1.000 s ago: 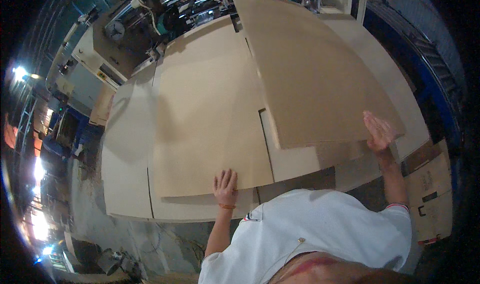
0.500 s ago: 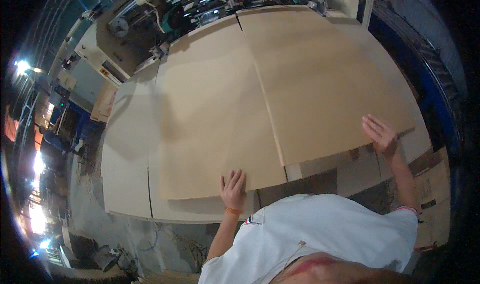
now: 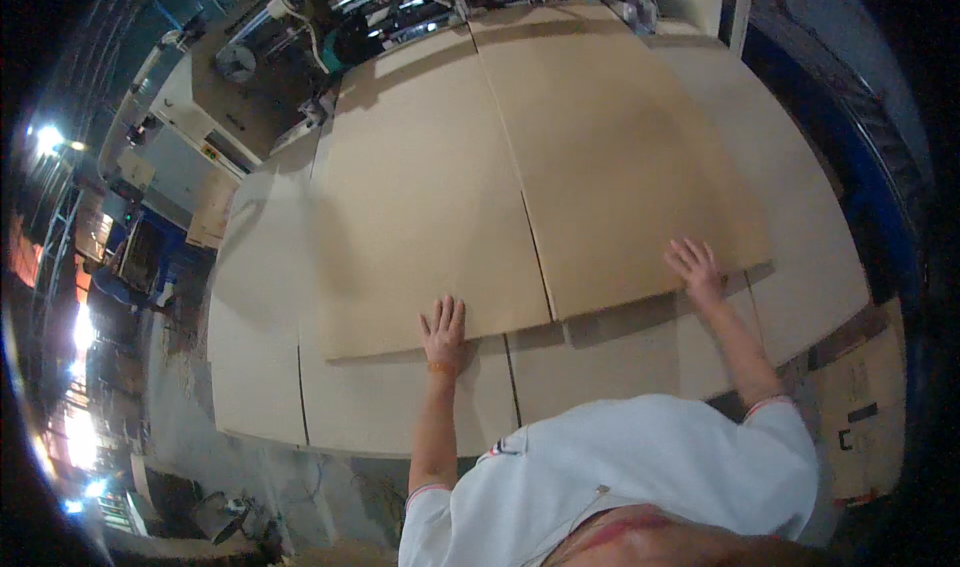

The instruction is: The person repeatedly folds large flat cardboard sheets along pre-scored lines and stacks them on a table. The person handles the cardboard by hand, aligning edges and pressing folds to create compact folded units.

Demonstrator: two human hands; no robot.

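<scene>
Two large brown cardboard sheets lie side by side with a narrow dark seam between them. My left hand (image 3: 443, 335) rests on the near edge of the left cardboard sheet (image 3: 420, 197), fingers stretched out and spread. On the near edge of the right cardboard sheet (image 3: 610, 157), my right hand (image 3: 699, 269) lies with its fingers extended and slightly apart. Neither hand is wrapped round anything; the thumb of the right hand is hard to make out. The far ends of both sheets reach up to a machine.
Under the sheets spreads a pale panelled surface (image 3: 255, 347) with dark gaps between its panels. Rollers and metal parts of the machine (image 3: 400, 12) stand at the far side. A cardboard box (image 3: 858, 417) sits at the right, and a blue rail structure (image 3: 860, 187) runs beyond the surface.
Both sheets have slid away from me, toward the machine, and the right one now sits closer to the left. My hands have moved forward with them, the right hand also leftward.
</scene>
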